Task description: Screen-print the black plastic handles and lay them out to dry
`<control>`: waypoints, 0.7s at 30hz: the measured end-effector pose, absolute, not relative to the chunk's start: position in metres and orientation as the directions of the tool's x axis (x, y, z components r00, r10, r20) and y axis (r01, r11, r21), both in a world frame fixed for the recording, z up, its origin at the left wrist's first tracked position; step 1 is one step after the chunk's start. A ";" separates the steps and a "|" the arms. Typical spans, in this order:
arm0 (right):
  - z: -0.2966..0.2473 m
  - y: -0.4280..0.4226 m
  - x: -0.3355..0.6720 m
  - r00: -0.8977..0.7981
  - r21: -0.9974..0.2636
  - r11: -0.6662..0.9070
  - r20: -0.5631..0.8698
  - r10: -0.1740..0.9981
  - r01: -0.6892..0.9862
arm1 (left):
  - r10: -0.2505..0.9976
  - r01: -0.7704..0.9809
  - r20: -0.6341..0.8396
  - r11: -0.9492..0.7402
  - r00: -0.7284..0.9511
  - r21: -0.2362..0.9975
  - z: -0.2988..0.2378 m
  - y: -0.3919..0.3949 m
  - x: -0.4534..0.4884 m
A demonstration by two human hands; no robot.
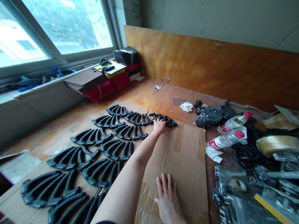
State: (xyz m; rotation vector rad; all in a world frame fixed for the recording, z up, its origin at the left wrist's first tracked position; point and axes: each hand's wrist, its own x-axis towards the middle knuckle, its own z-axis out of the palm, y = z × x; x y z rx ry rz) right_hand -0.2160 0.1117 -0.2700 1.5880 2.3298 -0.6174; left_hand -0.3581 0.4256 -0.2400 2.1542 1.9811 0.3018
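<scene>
Rows of glossy black curved handle-like pieces (118, 148) lie fanned out in overlapping groups on a flat cardboard sheet (182, 155). My left hand (160, 125) reaches across to the far end of the sheet. Its fingers are bent over a group of black curved pieces (171, 120) at the far right of the rows, and the fingertips are partly hidden. My right hand (168, 199) rests palm down on the bare cardboard near the front, fingers stretched and slightly spread, holding nothing.
Right of the cardboard are two plastic bottles (224, 140), a dark tub (208, 117), a tape roll (277, 143) and cluttered plastic bags (243, 202). Stacks of dark boards and red bundles (100, 90) lie by the window. A wooden panel (198, 62) stands behind.
</scene>
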 end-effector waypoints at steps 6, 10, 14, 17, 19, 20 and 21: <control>-0.259 0.112 -0.217 -0.362 -0.193 0.307 -0.447 0.818 0.932 | 0.992 0.949 0.027 -0.125 0.122 0.289 -0.241 0.425 -0.354; -0.252 0.114 -0.219 -0.357 -0.189 0.303 -0.471 0.806 0.934 | 0.991 0.942 0.004 -0.130 0.135 0.311 -0.247 0.424 -0.349; -0.253 0.114 -0.217 -0.358 -0.204 0.295 -0.467 0.809 0.933 | 0.994 0.938 0.000 -0.105 0.111 0.332 -0.252 0.421 -0.353; -0.258 0.113 -0.215 -0.363 -0.213 0.297 -0.453 0.814 0.931 | 0.998 0.939 0.004 -0.062 0.064 0.339 -0.252 0.420 -0.360; -0.260 0.113 -0.215 -0.367 -0.213 0.301 -0.452 0.813 0.930 | 0.999 0.939 0.003 -0.033 0.034 0.341 -0.251 0.420 -0.362; -0.261 0.113 -0.215 -0.369 -0.214 0.303 -0.453 0.812 0.929 | 1.000 0.939 0.003 -0.022 0.022 0.342 -0.250 0.420 -0.363; -0.262 0.113 -0.215 -0.369 -0.215 0.303 -0.453 0.812 0.929 | 1.000 0.939 0.002 -0.012 0.012 0.343 -0.250 0.419 -0.363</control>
